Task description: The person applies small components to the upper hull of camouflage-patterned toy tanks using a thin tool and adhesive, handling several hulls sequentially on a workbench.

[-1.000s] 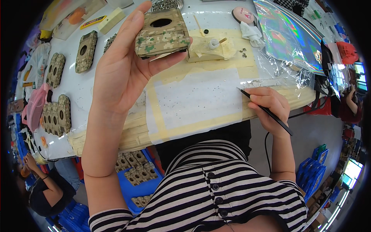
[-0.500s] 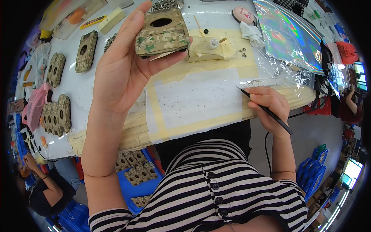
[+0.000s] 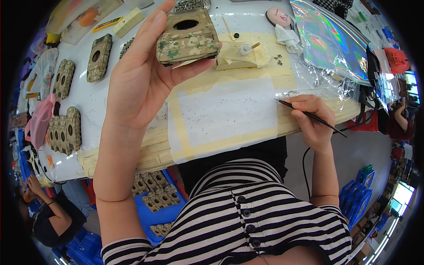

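My left hand [image 3: 139,81] is raised over the table, fingers wrapped round a camouflage case [image 3: 190,42] with a dark oval opening near its top. At the right, my right hand [image 3: 316,119] pinches slim black tweezers [image 3: 309,115]. Their tips point left, just over the right edge of a white sheet [image 3: 225,119] strewn with tiny specks. Taped along its borders, the sheet lies between my two hands. Beyond it, a small white pot [image 3: 245,49] with a stick beside it sits on a tape-covered block [image 3: 238,64].
More camouflage cases [image 3: 99,57] lie at the left, near a pink mesh thing [image 3: 42,119]. A dish of small metal bits [image 3: 192,5] stands at the back. Shiny iridescent film [image 3: 331,39] covers the right. Below the table edge, a blue bin [image 3: 165,210] holds further cases.
The tweezers have turned to a flatter slant, and my right hand has shifted slightly right and up. My left hand and the case have barely moved.
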A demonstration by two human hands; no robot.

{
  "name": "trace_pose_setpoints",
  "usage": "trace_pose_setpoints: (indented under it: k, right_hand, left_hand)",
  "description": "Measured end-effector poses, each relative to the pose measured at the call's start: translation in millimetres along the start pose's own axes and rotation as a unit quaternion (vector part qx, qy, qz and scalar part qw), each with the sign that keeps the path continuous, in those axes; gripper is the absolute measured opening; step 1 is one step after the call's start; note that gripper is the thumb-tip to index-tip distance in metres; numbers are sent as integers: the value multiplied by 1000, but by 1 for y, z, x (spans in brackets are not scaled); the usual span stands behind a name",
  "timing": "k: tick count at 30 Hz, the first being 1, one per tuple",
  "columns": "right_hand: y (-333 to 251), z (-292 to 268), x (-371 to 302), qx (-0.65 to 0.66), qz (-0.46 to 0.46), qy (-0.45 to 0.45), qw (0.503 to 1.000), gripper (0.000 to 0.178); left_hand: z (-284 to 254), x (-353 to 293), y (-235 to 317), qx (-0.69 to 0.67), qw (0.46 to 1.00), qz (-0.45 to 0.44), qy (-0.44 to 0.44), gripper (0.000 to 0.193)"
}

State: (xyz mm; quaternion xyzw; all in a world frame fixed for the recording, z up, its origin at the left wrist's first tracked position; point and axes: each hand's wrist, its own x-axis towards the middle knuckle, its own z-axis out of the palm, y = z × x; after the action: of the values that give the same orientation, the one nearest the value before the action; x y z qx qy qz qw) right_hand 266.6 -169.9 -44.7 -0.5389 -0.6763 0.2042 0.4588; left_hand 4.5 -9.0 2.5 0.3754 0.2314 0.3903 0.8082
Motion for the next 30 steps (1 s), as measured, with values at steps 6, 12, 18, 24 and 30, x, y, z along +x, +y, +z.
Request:
trace_pose_setpoints:
  k: [6,12,18,24,30]
  right_hand:
    - [-20,-2,25,193,78,54,977,10]
    - [-45,-3,83,251,75,2,965,18]
    - [-69,13,132,263,49,-74,961,19]
    - [-77,32,147,270,-2,-83,959,22]
    - [-67,32,142,248,-27,-89,964,21]
  left_hand:
    - [2,-4,2,38,997,21,-70,45]
    - [11,-5,2,64,997,27,13,49]
    - [13,-6,6,42,999,3,16,53]
    - [14,-9,9,24,999,-17,20,53]
    - [14,-8,6,23,999,-21,31,54]
